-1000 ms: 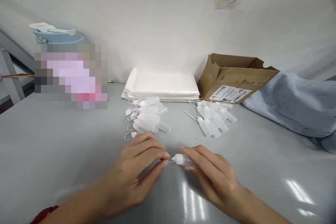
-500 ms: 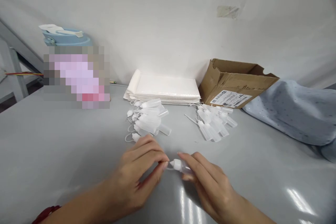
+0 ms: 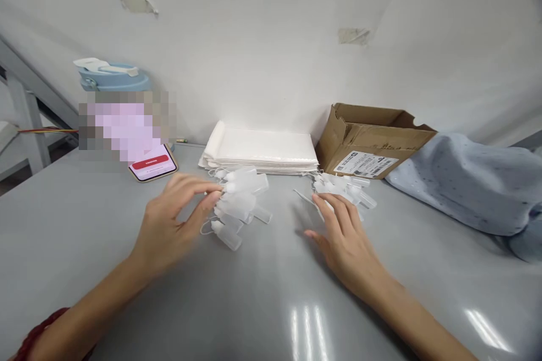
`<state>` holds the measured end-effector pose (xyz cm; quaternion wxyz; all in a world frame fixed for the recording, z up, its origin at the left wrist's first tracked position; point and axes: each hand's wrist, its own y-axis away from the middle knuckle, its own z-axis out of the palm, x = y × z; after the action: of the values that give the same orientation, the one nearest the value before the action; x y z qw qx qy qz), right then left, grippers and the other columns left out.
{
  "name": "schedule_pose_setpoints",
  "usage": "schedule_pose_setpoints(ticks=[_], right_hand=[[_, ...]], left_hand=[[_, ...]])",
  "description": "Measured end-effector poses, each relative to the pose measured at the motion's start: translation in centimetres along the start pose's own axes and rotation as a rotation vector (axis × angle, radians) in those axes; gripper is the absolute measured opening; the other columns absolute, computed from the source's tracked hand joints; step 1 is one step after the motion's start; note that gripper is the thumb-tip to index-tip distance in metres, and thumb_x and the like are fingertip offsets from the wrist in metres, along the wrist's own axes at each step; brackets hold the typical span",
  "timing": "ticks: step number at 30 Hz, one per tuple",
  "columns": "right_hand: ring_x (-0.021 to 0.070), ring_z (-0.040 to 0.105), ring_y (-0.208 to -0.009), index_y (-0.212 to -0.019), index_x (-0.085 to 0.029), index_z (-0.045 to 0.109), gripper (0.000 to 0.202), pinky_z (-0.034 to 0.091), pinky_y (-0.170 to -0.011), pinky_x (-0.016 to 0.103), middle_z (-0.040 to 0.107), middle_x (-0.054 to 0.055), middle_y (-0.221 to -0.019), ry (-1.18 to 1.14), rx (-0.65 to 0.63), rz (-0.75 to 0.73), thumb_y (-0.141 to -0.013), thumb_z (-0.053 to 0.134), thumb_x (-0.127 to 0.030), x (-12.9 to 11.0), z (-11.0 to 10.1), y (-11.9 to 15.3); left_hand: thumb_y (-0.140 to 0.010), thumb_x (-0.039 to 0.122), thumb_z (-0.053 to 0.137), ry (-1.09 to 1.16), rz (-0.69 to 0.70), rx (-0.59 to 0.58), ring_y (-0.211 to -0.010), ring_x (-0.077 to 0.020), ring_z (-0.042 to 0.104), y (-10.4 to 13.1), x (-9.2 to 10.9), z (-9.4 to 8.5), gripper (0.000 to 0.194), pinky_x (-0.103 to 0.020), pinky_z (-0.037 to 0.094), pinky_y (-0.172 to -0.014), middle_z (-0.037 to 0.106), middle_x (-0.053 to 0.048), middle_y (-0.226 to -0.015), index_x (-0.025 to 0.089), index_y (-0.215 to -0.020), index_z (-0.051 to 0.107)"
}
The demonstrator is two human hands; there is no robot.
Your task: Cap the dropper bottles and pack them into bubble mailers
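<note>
At the left heap of small white dropper bottles, my left hand pinches thumb and fingertips together at the cap end of a dropper bottle lying on top. One loose bottle rests at the heap's near side, its cap strap looped out to the left. My right hand is held over the near edge of the right heap of dropper bottles, fingers apart and nothing visible in them. It partly covers these bottles; a thin white nozzle or strap sticks out to the left.
Behind the heaps lies a stack of white padded mailers against the wall. An open cardboard box stands right of it, next to a grey-blue cloth. A phone leans by a blue lidded container at left.
Both hands have parted from the bottle they shared near the front. My left hand moved up and left with a bottle to the left heap; my right hand let go and moved toward the right heap.
</note>
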<state>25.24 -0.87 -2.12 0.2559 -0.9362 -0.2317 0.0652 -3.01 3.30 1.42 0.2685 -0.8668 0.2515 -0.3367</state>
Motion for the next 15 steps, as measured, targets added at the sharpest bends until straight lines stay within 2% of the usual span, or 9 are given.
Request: schedule_pose_setpoints(ticks=[4,7,11,15], right_hand=[[0.0377,0.044,-0.112,-0.123,-0.01,0.051,0.033,0.045,-0.082,0.053,0.054,0.022,-0.119,0.081,-0.044,0.045,-0.094,0.046,-0.026,0.7,0.4,0.1],[0.035,0.049,-0.101,-0.112,-0.014,0.06,0.024,0.045,-0.073,0.047,0.059,0.019,-0.109,0.109,-0.079,0.083,-0.093,0.046,-0.022,0.6,0.3,0.1],[0.0276,0.053,-0.087,-0.109,-0.014,0.061,0.025,0.045,-0.068,0.039,0.06,0.017,-0.102,0.09,-0.085,0.119,-0.095,0.041,-0.02,0.7,0.4,0.0],[0.0262,0.058,-0.087,-0.112,-0.012,0.058,0.028,0.048,-0.072,0.039,0.062,0.016,-0.099,0.006,-0.049,0.141,-0.096,0.036,-0.019,0.9,0.9,0.3]], left_hand=[[-0.093,0.024,0.051,-0.177,-0.061,0.139,-0.1,-0.0213,0.05,-0.1,-0.5,-0.4,0.028,-0.036,0.046,-0.084,0.062,-0.002,-0.098,0.019,-0.12,0.054],[-0.092,0.018,0.05,-0.183,0.043,0.172,-0.099,-0.021,0.05,0.3,0.3,-0.3,0.026,-0.039,0.044,-0.088,0.061,-0.002,-0.094,0.017,-0.117,0.055],[-0.086,0.008,0.054,-0.098,0.252,0.077,-0.081,-0.0182,0.053,1.0,1.5,0.8,0.018,-0.035,0.046,-0.076,0.062,-0.001,-0.081,0.018,-0.101,0.058],[-0.085,0.004,0.052,0.016,0.41,-0.128,-0.073,-0.0175,0.05,1.9,2.5,2.1,0.018,-0.034,0.045,-0.069,0.062,-0.002,-0.074,0.017,-0.097,0.057]])
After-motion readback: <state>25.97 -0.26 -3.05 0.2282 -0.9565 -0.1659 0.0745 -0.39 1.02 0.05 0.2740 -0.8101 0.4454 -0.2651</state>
